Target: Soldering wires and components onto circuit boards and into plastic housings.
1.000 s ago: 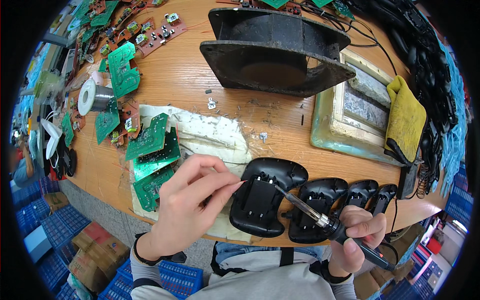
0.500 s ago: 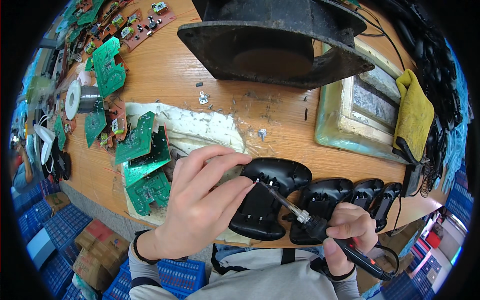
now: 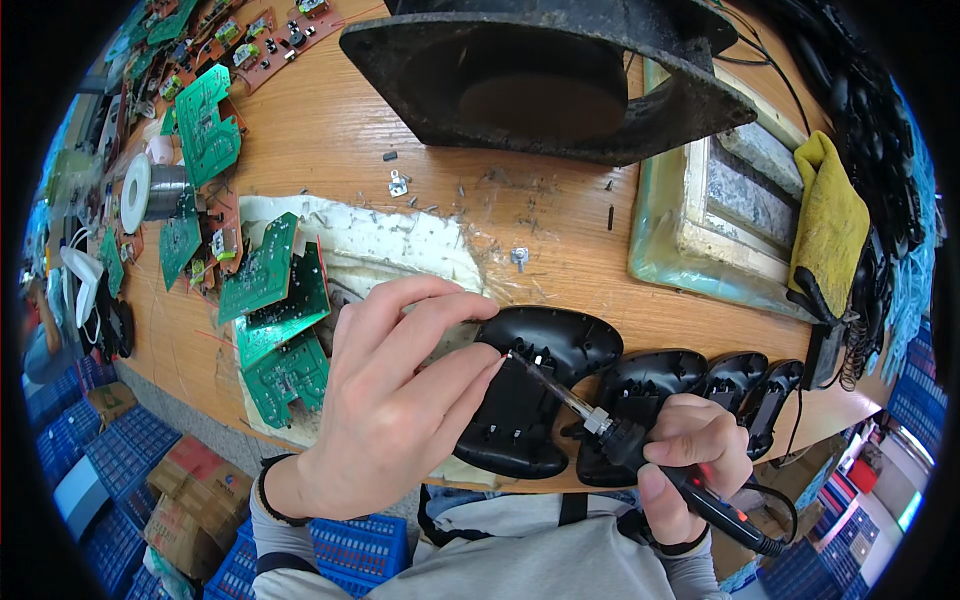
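Observation:
My right hand [image 3: 703, 445] is wrapped round a black soldering iron [image 3: 625, 442], whose metal tip slants up and left. The tip meets a black game controller shell [image 3: 565, 338] near a small metal contact at the edge of its rectangular recess. Over the shell's left side, my left hand [image 3: 390, 410] is closed in a pinch, its fingertips right beside the iron's tip. Whatever lies between those fingers is too small to make out. Several similar controller shells [image 3: 655, 372] stand in a row to the right, partly behind my right hand.
A large black fan frame [image 3: 590, 140] stands at the back. Green circuit boards [image 3: 262, 285] and a solder wire spool [image 3: 135, 193] lie left, by a white cloth [image 3: 400, 245]. On the right are a wrapped frame [image 3: 690, 245] and a yellow cloth [image 3: 830, 220].
The view has shifted slightly, so the table things sit a little further left and up. Both hands, the soldering iron and the shell keep nearly the same positions to one another.

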Tool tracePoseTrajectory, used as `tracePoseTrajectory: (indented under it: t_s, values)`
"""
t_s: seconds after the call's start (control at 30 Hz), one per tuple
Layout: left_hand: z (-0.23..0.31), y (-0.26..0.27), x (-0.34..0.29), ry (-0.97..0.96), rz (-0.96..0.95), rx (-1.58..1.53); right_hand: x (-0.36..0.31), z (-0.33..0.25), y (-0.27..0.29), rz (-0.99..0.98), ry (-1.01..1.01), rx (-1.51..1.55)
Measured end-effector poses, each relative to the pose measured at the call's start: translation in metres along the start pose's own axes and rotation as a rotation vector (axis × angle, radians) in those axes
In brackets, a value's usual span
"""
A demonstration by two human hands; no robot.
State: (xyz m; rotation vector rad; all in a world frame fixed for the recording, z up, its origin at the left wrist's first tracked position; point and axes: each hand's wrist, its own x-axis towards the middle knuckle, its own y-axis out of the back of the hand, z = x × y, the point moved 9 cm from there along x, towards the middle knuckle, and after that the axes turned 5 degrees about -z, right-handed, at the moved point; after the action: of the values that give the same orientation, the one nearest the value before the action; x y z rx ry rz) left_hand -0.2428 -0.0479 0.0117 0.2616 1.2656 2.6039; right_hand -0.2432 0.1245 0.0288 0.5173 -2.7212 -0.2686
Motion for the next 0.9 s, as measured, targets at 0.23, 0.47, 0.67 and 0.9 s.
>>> tracePoseTrajectory:
  t_s: [0.23, 0.47, 0.67, 0.9]
  values:
    - [0.002, 0.001, 0.002, 0.011, -0.017, 0.018, 0.002, -0.004, -0.002, -0.051, 0.009, -0.007]
    - [0.003, 0.001, 0.004, 0.026, -0.028, 0.037, 0.005, -0.012, -0.010, -0.207, 0.067, -0.074]
    - [0.006, 0.001, 0.006, 0.027, -0.041, 0.045, -0.003, -0.027, 0.000, -0.226, 0.160, -0.096]
    - [0.005, 0.001, 0.006, 0.024, -0.046, 0.052, -0.014, -0.025, 0.013, -0.247, 0.142, -0.080]
